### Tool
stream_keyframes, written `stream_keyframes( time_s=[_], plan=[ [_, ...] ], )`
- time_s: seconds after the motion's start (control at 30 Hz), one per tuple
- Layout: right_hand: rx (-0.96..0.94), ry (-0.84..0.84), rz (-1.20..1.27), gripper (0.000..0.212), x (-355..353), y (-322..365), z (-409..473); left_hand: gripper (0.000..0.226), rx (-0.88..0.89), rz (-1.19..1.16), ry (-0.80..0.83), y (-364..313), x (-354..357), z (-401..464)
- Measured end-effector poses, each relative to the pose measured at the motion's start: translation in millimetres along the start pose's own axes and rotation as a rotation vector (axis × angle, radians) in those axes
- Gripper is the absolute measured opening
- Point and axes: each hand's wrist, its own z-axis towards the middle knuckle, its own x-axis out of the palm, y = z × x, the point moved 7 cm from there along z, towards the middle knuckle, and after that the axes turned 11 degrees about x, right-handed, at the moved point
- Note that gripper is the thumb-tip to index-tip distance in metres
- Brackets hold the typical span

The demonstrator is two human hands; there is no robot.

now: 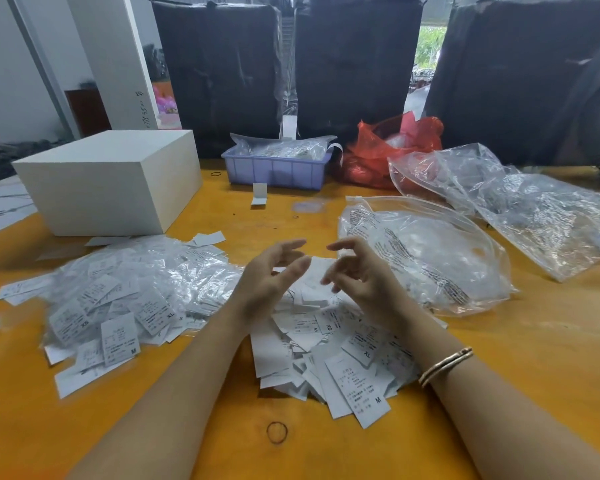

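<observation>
Loose labels [343,358], white with printed size letters such as M, XS and XL, lie in a heap on the orange table [534,393] in the lower middle of the frame, just beyond a rubber band [276,432]. Above this heap we see the left hand [269,282] and the right hand [361,277] near each other but apart, fingers loosely bent. We see nothing gripped in them, and the blur hides whether a fingertip touches a label. The right wrist wears a bracelet [445,366]. At middle left lies a pile of small bagged labels [125,292]; at middle right, a clear zip bag [430,258]. Farther back stand a white box [111,181], a purple tray [274,171] with packets, and a red bag [378,150], before dark wrapped bales [219,74].
</observation>
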Motion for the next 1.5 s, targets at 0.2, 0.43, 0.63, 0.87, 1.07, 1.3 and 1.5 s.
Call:
stream_keyframes(
  time_s=[0.2,0.43,0.63,0.87,1.07,1.3,1.5],
  plan=[
    [0.06,-0.04,0.036,0.03,-0.5,-6.8,4.1,0.005,-0.028,-0.143,-0.134,8.9,-8.7,1.2],
    [0.165,-0.001,-0.788,0.045,19.0,-42.2,19.9,0.009,-0.073,-0.397,-0.229,14.6,-12.1,2.4],
    [0.178,-0.008,-0.796,0.042,18.4,-41.9,23.1,0.029,-0.078,-0.419,-0.203,17.8,-10.2,2.5],
    [0.138,0.053,-0.825,0.032,21.8,-37.4,17.7,0.017,-0.147,-0.401,-0.194,20.9,-5.9,1.3],
    [0.133,0.077,-0.808,0.04,24.4,-31.7,14.9,0.006,-0.145,-0.359,-0.245,24.1,-9.0,0.9],
    [0.15,0.011,-0.531,0.034,15.1,-26.5,16.2,0.012,-0.041,-0.268,-0.306,18.8,-15.0,1.8],
    [0.171,-0.053,-0.119,0.008,-3.0,-25.9,12.4,0.02,0.14,0.07,-0.252,4.3,-16.4,-0.2]
  ],
)
